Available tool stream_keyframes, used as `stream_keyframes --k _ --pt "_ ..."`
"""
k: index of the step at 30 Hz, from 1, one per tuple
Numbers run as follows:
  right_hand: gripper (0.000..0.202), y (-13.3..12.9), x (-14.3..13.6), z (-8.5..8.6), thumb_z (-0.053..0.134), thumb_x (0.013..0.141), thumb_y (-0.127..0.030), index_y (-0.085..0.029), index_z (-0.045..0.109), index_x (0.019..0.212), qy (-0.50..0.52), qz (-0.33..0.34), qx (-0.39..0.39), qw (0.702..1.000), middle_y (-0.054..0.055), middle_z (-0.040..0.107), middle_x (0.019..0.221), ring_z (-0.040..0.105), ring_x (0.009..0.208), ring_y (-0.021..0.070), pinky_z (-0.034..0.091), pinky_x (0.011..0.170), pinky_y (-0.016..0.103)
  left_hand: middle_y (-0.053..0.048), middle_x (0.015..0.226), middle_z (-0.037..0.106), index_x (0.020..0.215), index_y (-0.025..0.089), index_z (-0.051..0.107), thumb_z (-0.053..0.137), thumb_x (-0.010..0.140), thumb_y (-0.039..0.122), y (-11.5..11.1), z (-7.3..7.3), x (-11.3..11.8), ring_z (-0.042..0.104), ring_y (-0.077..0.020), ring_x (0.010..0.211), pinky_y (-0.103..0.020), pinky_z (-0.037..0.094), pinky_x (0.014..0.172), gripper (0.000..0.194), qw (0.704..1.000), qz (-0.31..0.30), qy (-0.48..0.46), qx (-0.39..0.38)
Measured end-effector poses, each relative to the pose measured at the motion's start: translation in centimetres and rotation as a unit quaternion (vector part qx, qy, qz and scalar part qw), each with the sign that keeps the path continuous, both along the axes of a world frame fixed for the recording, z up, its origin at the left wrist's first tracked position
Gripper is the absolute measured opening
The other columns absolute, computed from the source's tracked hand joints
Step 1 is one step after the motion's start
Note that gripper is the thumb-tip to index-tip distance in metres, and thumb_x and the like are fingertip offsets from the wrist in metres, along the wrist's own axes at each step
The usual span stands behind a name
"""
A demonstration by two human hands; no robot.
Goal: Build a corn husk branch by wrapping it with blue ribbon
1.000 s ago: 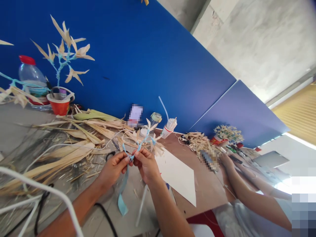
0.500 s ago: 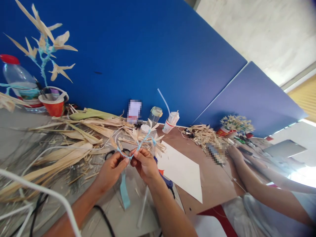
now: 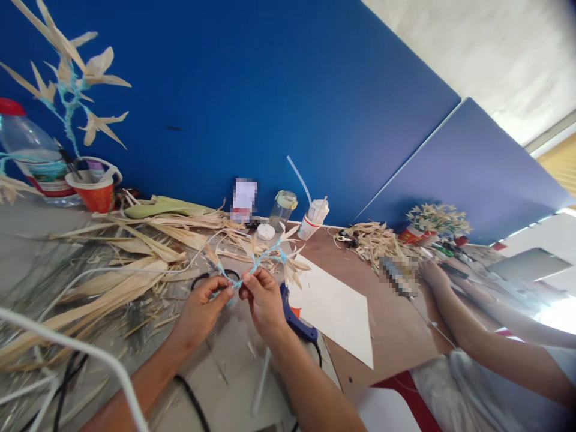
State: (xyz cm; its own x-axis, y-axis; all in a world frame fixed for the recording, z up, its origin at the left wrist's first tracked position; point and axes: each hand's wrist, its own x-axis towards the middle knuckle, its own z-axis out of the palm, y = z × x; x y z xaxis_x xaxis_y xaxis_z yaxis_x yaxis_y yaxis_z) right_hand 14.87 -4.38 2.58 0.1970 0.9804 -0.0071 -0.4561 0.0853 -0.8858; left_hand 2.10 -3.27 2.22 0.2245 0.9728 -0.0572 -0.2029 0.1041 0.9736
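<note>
A small branch of corn-husk flowers (image 3: 270, 255), its stem wrapped in light blue tape, is held above the table. My left hand (image 3: 200, 309) pinches the lower wrapped stem between thumb and fingers, with a bit of blue tape by the fingertips. Close beside it, my right hand (image 3: 265, 303) is closed on the same stem, where the joint branches toward the pale petals. Black-handled scissors (image 3: 200, 279) lie behind the hands, partly hidden. A blue glue gun (image 3: 297, 321) rests just right of my right hand.
Dried husks (image 3: 130, 282) cover the left side. A red cup (image 3: 96, 195) holds a taller husk-flower stem beside a bottle (image 3: 31, 144). White paper (image 3: 339, 309) lies to the right, and a white cup (image 3: 310, 225) behind. Another person's arm (image 3: 468, 327) reaches in at right.
The strip of blue tape that hung below my hands no longer hangs there; only a bit shows near my left fingers. Both hands still pinch the stem. The view has shifted slightly.
</note>
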Motion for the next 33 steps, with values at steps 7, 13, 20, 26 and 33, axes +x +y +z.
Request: stream_keyframes --k 7,13,20,26,33 --pt "0.016 0.0 0.1 0.0 0.068 0.069 -0.032 -0.019 0.059 0.07 -0.135 -0.042 0.025 0.99 -0.007 0.052 0.054 0.047 0.049 0.0091 0.039 0.051 0.023 0.002 0.061 0.058 0.069 0.02 0.064 0.066 0.07 0.042 -0.7 0.0 0.4 0.048 -0.0146 0.058 -0.027 0.037 0.057 0.022 0.986 0.052 0.139 0.072" --pt "0.022 -0.1 0.1 0.0 0.07 0.071 -0.033 -0.02 0.052 0.067 -0.133 -0.013 0.004 0.991 -0.008 0.051 0.049 0.047 0.042 0.0087 0.036 0.047 0.022 -0.001 0.066 0.064 0.065 0.022 0.066 0.061 0.073 0.036 -1.3 0.8 0.4 0.055 -0.0178 0.067 -0.028 0.041 0.062 0.017 0.953 0.095 0.231 0.172" --pt "0.026 0.0 0.3 -0.2 0.078 0.068 -0.034 -0.017 0.064 0.082 0.01 0.123 0.008 0.992 -0.006 0.06 0.056 0.053 0.046 0.0083 0.042 0.052 0.022 0.0 0.063 0.064 0.07 0.019 0.066 0.064 0.07 0.045 -0.6 0.8 0.0 0.053 -0.0156 0.061 -0.027 0.041 0.06 0.026 0.991 0.051 0.124 0.031" --pt "0.024 0.0 0.4 -0.5 0.082 0.062 -0.026 -0.019 0.067 0.079 0.03 0.153 -0.014 0.988 -0.006 0.061 0.06 0.054 0.048 0.008 0.042 0.051 0.021 0.001 0.061 0.061 0.063 0.019 0.063 0.061 0.074 0.041 -0.4 1.0 -0.2 0.052 -0.0149 0.062 -0.027 0.041 0.063 0.025 0.992 0.016 0.12 0.04" --pt "0.027 0.3 1.3 -0.9 0.078 0.07 -0.043 -0.017 0.073 0.079 0.006 0.161 -0.019 0.987 -0.001 0.064 0.06 0.055 0.05 0.0101 0.043 0.054 0.024 0.002 0.061 0.058 0.064 0.02 0.063 0.056 0.073 0.034 -0.2 0.6 -0.5 0.047 -0.0141 0.059 -0.026 0.036 0.057 0.019 0.985 -0.033 0.161 0.062"
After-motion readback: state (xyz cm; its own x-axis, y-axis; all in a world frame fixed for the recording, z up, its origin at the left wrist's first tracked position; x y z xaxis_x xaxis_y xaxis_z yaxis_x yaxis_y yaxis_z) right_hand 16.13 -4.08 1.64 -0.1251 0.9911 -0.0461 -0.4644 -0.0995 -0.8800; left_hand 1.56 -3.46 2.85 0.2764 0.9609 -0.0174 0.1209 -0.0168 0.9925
